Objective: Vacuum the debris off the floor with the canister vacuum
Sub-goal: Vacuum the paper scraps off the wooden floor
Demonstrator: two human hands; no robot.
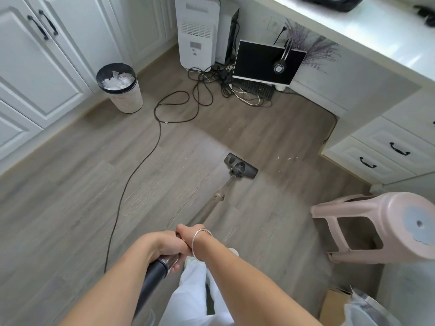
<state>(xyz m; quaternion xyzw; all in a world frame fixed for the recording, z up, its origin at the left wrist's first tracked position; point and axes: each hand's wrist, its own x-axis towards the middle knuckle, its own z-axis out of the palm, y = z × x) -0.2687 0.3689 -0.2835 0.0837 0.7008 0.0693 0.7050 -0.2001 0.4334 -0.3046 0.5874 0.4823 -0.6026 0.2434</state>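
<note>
Left hand (168, 244): wrapped closed around the upper end of the vacuum wand (213, 204), just above the dark hose cuff (156, 270).
Right hand (188, 232): gripping the same wand just ahead of the left hand, the two hands touching; a silver bangle (200, 244) circles the wrist.
Wand: runs forward and down from the hands to the floor head (241, 165).
Floor head: dark, flat on the wood-look floor (70, 196), set at an angle, near the centre of the view.
Debris (287, 158): small pale flecks on the floor just to the right of the floor head, near the base of the drawer unit (388, 149); one more fleck lies just left of the head.
Power cord (131, 175): dark, trails along the floor on the left side and loops toward the cable tangle below the monitor (267, 62).
Waste bin (120, 88): round, dark-rimmed, holds white crumpled material, stands against the white cabinets (35, 67).
Stool (376, 228): pink plastic, tipped onto its side at the right.
Air purifier (196, 31): white, upright against the far wall, beside the monitor.
Headphones (281, 62): hung over the monitor's upper edge.
Table (376, 36): white top, upper right, above the monitor recess.
</note>
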